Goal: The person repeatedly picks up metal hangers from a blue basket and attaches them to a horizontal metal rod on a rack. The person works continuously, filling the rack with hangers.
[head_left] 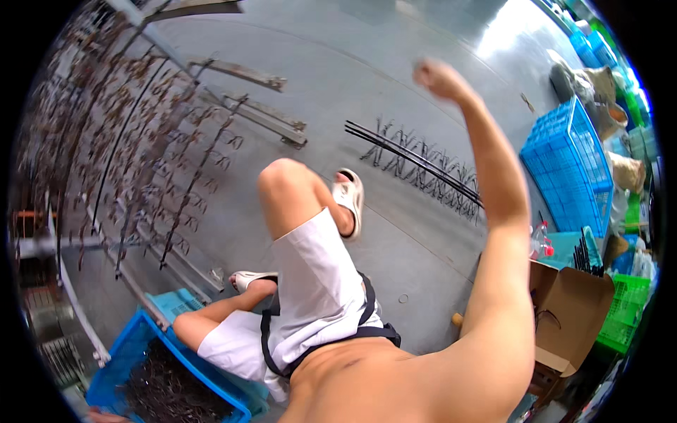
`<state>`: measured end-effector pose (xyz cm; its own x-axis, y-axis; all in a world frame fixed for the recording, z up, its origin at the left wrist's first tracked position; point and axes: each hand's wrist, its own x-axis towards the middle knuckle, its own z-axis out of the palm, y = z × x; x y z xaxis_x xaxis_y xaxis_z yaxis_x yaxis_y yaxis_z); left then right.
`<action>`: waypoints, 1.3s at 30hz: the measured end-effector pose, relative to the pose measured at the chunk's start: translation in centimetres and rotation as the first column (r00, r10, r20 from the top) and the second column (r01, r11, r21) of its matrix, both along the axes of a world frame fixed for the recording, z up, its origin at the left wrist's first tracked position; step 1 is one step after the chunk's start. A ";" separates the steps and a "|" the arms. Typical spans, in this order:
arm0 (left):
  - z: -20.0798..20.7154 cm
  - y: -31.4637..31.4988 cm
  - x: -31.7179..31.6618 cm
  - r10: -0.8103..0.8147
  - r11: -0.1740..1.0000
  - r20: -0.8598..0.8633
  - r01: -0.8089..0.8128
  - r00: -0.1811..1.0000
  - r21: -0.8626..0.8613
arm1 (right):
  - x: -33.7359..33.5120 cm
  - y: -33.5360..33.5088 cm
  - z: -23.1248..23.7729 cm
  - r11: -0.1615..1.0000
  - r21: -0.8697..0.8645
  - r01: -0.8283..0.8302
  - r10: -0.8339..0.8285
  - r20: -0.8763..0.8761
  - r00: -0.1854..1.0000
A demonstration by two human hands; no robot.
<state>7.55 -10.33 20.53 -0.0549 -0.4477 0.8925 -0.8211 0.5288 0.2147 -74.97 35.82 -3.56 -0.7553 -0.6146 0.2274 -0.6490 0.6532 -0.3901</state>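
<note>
My right hand (442,80) is raised on an outstretched arm over the grey floor, beyond a black rod rack (416,164) with many thin hooks. Its fingers look curled into a loose fist, slightly blurred, and no held thing shows. At the lower left edge, only a blurred sliver of my left hand (106,416) appears, beside a blue crate (243,405). Inside that crate lies a heap of thin dark wire-like parts (169,388). What the left fingers do is hidden.
Tall frames hung with many hooked brown parts (141,134) stand on the left, with metal bars (247,74) jutting out. To the right are a blue mesh crate (570,166), an open cardboard box (575,317), a plastic bottle (541,242) and a green basket (624,310).
</note>
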 end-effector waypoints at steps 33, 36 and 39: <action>-52.6 20.7 -79.2 -0.679 0.374 0.600 0.505 -0.422 0.778 | 14.3 41.0 -38.0 -0.439 0.381 0.814 -0.153 0.861 -0.486; -48.2 23.0 -80.4 -0.727 0.262 0.565 0.604 -0.389 0.753 | 15.6 45.8 -37.4 -0.431 0.328 0.840 -0.094 0.910 -0.404; -44.7 22.5 -80.1 -0.786 0.237 0.541 0.663 -0.299 0.710 | 14.0 44.3 -32.0 -0.390 0.247 0.887 -0.150 0.933 -0.326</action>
<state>-72.56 12.17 -24.12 -0.8933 0.4462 0.0539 0.4480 0.8936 0.0280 -60.95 80.16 -35.58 -0.2243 0.5597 -0.7977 0.6635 -0.5118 -0.5457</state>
